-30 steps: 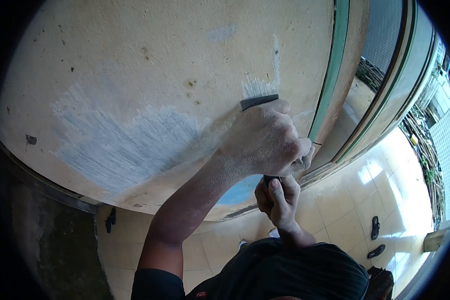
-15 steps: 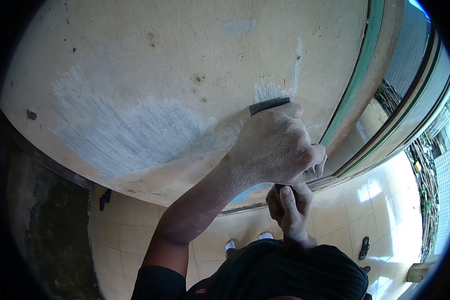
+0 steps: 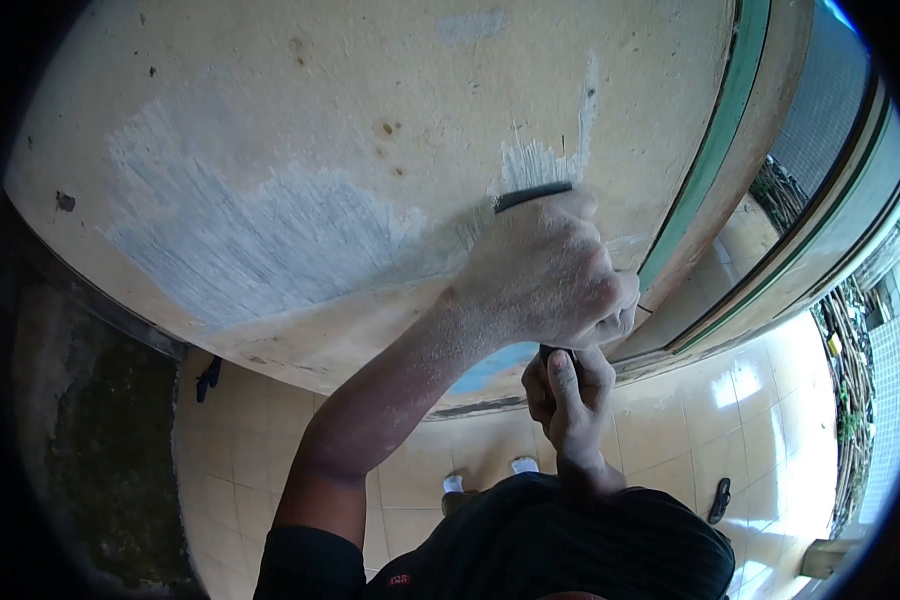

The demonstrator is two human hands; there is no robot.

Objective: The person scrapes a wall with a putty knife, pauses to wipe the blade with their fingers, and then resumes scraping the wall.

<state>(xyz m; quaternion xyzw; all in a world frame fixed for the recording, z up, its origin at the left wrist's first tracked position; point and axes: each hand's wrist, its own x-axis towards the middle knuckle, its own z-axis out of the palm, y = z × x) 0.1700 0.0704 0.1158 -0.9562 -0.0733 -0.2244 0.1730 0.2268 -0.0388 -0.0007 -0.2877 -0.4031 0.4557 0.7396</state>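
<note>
My left hand point(image 3: 545, 270), coated in pale dust, is closed around a dark tool against the wall, back of the hand toward me. The tool's straight dark edge, like a scraper point(image 3: 533, 195), shows beyond the hand and meets the wall; its middle is hidden. Below, my right hand point(image 3: 570, 392) is closed with the thumb on top, around what looks like the tool's dark lower end. Just above the edge is a white streaked patch point(image 3: 535, 165) on the cream wall point(image 3: 350, 70). A larger whitish, scratched patch point(image 3: 270, 240) spreads to the left.
A green strip point(image 3: 715, 130) and window frame stand to the right. Floor tiles point(image 3: 660, 430) lie below, with a dark sandal point(image 3: 720, 500) at right and dark footwear point(image 3: 208, 380) near the wall's base. A bundle of sticks point(image 3: 842, 400) lies at far right.
The view has shifted, so the wall marks sit higher. Relative to them, both hands and the scraper have slid slightly down, showing more of the white streaks above the edge.
</note>
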